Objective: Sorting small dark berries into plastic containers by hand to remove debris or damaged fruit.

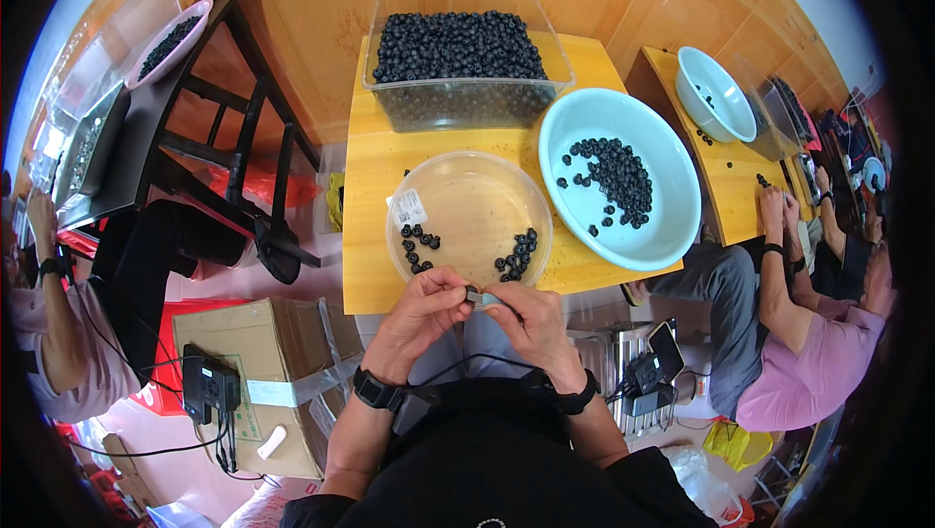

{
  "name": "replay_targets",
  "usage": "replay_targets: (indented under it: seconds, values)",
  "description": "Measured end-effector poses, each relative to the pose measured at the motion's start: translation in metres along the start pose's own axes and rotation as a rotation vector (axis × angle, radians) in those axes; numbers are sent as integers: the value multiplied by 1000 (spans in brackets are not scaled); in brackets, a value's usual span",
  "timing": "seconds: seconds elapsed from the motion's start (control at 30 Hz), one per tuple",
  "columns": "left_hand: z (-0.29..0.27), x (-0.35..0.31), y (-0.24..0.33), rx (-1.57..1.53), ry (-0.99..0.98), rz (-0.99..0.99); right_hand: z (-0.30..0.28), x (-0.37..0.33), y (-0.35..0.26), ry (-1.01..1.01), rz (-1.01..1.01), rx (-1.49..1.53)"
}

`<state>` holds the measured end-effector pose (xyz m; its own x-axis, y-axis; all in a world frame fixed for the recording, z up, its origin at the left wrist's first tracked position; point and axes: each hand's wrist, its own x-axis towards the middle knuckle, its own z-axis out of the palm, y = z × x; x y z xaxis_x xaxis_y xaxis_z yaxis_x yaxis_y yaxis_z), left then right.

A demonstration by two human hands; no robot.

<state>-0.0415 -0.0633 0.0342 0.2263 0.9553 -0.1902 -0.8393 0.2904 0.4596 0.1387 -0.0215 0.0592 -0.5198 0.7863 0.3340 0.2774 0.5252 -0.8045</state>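
Note:
In front of my chest, at the table's near edge, both hands meet fingertip to fingertip. My left hand [422,314] pinches a small dark round part [472,293], mostly hidden by the fingers. My right hand [535,325] is closed on a small pale grey piece [484,301] that touches the dark part; its kind does not show. Just beyond the hands stands a clear round tub [472,207], with small black ring-like parts in two groups, at its left [419,238] and right [519,253]. To its right, a light-blue basin [565,221] holds many similar black parts [619,177].
A clear rectangular bin [458,104] heaped with black parts stands at the back of the yellow wooden table [368,280]. A cardboard box [282,353] sits on the floor to my left. Co-workers sit on both sides, one in a pink shirt [808,372] at another table.

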Motion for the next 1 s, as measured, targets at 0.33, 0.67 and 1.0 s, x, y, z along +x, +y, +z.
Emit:
replay_targets:
  seconds: [0.33, 0.67, 1.0]
  values:
    - [8, -8, 6, 37, -53, 8, -18, 4, 10, 77, 146, -87]
    - [5, -2, 0, 2, 79, -20, -13, 8, -19, -61, 213, 98]
    - [-2, -5, -6, 89, -9, -107, -1, 7, -12, -60, 478, 718]
